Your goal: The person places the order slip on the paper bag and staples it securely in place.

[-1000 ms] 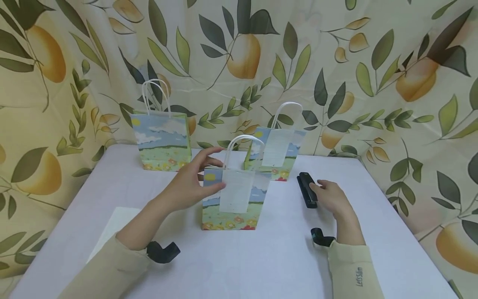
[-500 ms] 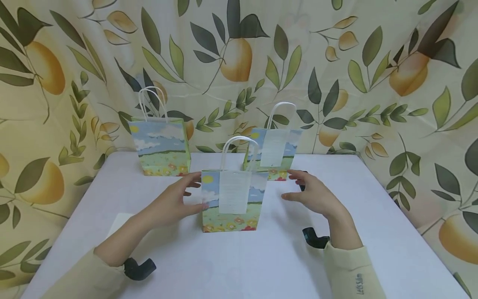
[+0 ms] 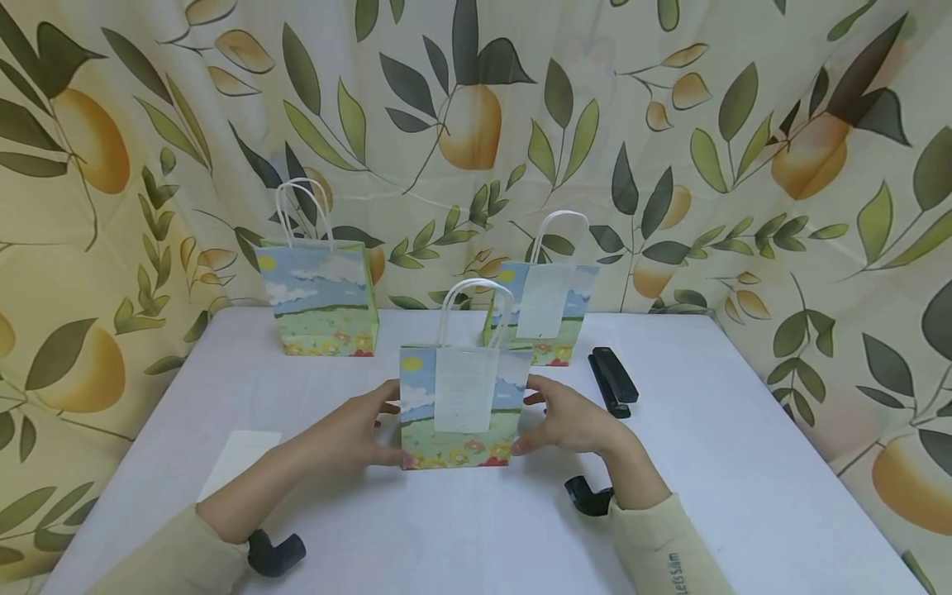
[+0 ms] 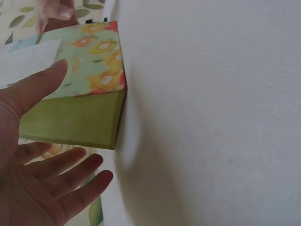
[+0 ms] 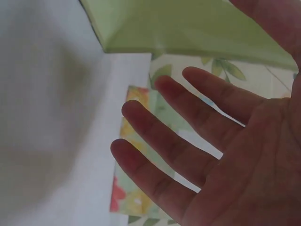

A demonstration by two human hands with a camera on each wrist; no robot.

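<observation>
A small paper gift bag (image 3: 461, 450) with a sky-and-meadow print stands upright in the middle of the table. White twisted handles rise from it and a white paper strip (image 3: 464, 388) covers part of its front. My left hand (image 3: 357, 430) is at the bag's left side, its thumb (image 4: 44, 82) over the front edge and the fingers spread past the green side panel (image 4: 70, 120). On the opposite side is my right hand (image 3: 573, 417), with straight, parted fingers (image 5: 160, 179) beside the other green panel (image 5: 188, 28).
A black stapler (image 3: 613, 380) lies right of my right hand. Two similar bags stand farther back, a left bag (image 3: 320, 302) and a right bag (image 3: 550, 306) with a white strip. White paper (image 3: 241, 454) lies by my left forearm. A patterned curtain (image 3: 476, 190) hangs behind the table (image 3: 461, 537).
My right hand has let go of the stapler and moved left to the middle bag. My left hand has come down from near the bag's handles to its lower left side.
</observation>
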